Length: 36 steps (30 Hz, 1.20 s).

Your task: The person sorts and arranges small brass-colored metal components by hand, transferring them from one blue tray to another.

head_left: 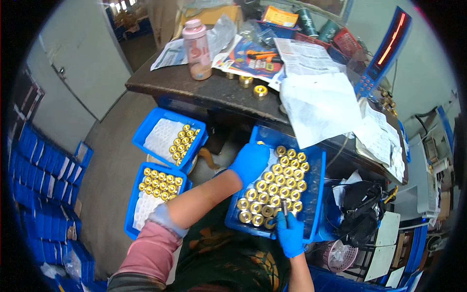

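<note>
My left hand point(250, 163), in a blue glove, reaches over the left side of a large blue bin point(318, 194). Its fingers are hidden behind the back of the hand, and a brass fitting point(261, 143) peeks out just past it. Several rows of round brass fittings point(277, 169) stand in the bin on a white liner. At the bin's near edge, my gloved right hand point(290, 237) is closed on a slim metal rod point(284, 206), upright among the nearest fittings. One fitting point(267, 210) beside it looks darker in the middle.
Two smaller blue bins point(138, 134) point(129, 214) at left hold more fittings on white liners. A dark workbench point(160, 80) ahead carries a pink bottle point(196, 51), papers point(318, 104), an orange-black cutter point(262, 55) and loose fittings point(260, 91). A black bag point(362, 211) sits at right.
</note>
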Each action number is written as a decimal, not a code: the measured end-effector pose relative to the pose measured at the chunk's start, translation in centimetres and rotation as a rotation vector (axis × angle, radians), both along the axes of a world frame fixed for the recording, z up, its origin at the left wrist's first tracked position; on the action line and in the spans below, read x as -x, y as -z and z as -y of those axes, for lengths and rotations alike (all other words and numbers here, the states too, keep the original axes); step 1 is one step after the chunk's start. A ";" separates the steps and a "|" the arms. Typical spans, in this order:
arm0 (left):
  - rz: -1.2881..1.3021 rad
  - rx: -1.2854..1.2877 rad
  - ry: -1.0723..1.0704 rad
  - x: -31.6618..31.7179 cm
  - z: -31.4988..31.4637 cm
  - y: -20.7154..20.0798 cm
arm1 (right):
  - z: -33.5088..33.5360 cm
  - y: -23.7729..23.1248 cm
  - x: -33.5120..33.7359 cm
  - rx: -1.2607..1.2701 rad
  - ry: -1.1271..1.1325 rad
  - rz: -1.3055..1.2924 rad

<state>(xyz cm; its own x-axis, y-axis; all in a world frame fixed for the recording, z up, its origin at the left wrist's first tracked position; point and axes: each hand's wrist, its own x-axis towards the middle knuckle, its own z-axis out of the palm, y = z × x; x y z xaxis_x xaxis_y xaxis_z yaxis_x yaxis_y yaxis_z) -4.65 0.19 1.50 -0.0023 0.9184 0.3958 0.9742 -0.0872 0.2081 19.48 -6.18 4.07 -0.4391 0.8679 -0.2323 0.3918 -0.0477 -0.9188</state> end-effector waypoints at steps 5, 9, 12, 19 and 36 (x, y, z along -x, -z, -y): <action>-0.433 -0.158 -0.271 -0.7 -8.3 6.1 | -0.2 -0.1 -0.1 -0.274 -0.050 0.080; -0.574 0.417 -0.307 -1.3 -8.9 6.0 | -0.3 1.0 -0.5 -0.337 0.009 0.048; -0.601 0.433 -0.293 -1.3 -9.0 5.5 | -0.4 1.4 -0.6 -0.348 0.010 0.034; 0.150 0.408 0.010 -2.3 -3.9 -2.6 | -0.5 1.1 -0.7 -0.402 -0.028 0.008; 1.703 0.307 0.213 -9.8 9.9 -7.7 | 1.0 -0.1 0.9 -0.877 -0.064 0.195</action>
<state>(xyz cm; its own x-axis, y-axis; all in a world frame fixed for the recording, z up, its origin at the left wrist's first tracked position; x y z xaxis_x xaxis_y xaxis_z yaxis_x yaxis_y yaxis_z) 5.12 -9.67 9.22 -0.0755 0.9927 -0.0942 -0.3546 0.0615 0.9330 18.54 -7.22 4.18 -0.5149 0.7435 0.4267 0.5226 0.6668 -0.5313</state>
